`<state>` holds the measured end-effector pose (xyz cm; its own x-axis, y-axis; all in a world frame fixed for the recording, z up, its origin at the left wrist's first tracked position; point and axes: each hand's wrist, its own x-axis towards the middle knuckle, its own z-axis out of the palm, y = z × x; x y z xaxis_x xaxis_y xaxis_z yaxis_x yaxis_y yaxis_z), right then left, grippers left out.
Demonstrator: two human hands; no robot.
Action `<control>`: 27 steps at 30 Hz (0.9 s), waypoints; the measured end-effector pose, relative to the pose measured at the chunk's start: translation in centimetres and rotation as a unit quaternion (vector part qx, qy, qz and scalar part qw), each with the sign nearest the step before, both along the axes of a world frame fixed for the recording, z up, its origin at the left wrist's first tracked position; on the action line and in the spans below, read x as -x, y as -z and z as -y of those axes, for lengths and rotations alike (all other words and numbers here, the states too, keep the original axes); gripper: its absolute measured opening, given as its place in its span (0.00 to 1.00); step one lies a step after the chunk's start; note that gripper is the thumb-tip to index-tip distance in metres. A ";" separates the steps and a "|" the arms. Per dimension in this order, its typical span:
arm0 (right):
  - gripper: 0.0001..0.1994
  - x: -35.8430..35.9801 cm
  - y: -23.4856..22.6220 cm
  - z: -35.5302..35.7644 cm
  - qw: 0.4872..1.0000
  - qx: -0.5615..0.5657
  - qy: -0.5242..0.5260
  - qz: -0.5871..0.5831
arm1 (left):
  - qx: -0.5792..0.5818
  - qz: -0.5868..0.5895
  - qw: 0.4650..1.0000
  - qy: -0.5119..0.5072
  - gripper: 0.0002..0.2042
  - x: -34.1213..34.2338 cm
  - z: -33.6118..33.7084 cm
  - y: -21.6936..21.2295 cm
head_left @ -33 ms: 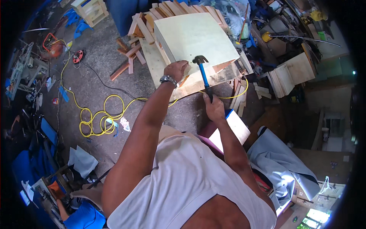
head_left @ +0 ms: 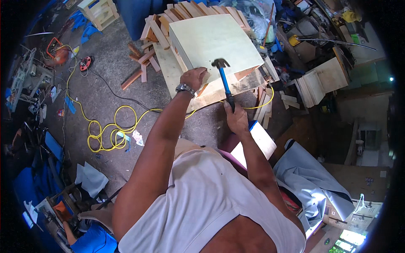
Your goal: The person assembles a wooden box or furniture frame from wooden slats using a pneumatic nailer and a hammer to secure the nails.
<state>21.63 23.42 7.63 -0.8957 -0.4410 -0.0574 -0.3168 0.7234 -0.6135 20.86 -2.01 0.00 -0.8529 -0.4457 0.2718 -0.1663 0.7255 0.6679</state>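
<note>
My right hand point(head_left: 237, 119) is closed round the dark grip of a claw hammer point(head_left: 224, 81) with a blue shaft. The hammer's dark head is over the near edge of a pale wooden box point(head_left: 219, 42). At the near left corner of that box, my left hand point(head_left: 194, 78) has its fingers bent over the edge, a metal watch on the wrist. What lies under those fingertips is hidden. The box rests on a flat wooden board point(head_left: 167, 74).
Wood strips point(head_left: 157, 34) are heaped behind and left of the box. A yellow cord point(head_left: 122, 128) loops over the floor at left. More panels point(head_left: 312, 89) stand at right, with a grey sheet point(head_left: 314, 177) lower down. A person in blue point(head_left: 93, 239) is at lower left.
The hammer head has shifted slightly up and left in the picture. My left hand stays at the box corner.
</note>
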 end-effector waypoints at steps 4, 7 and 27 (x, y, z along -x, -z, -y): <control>0.26 -0.6 -5.9 2.0 0.998 0.065 0.002 -0.011 | 0.001 0.013 1.000 -0.010 0.13 -0.1 -0.7 -0.4; 0.27 -0.1 -3.0 1.6 0.998 0.067 0.008 0.000 | 0.004 0.008 1.000 -0.013 0.12 0.3 -0.7 -0.6; 0.15 0.5 0.5 1.6 0.996 -0.078 -0.042 -0.010 | -0.187 0.113 0.945 -0.243 0.14 -16.2 -1.7 15.6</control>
<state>21.10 21.79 7.12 -0.8571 -0.5021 -0.1147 -0.3915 0.7799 -0.4884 37.10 -0.27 -15.61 -0.5409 -0.8283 -0.1465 -0.5873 0.2472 0.7707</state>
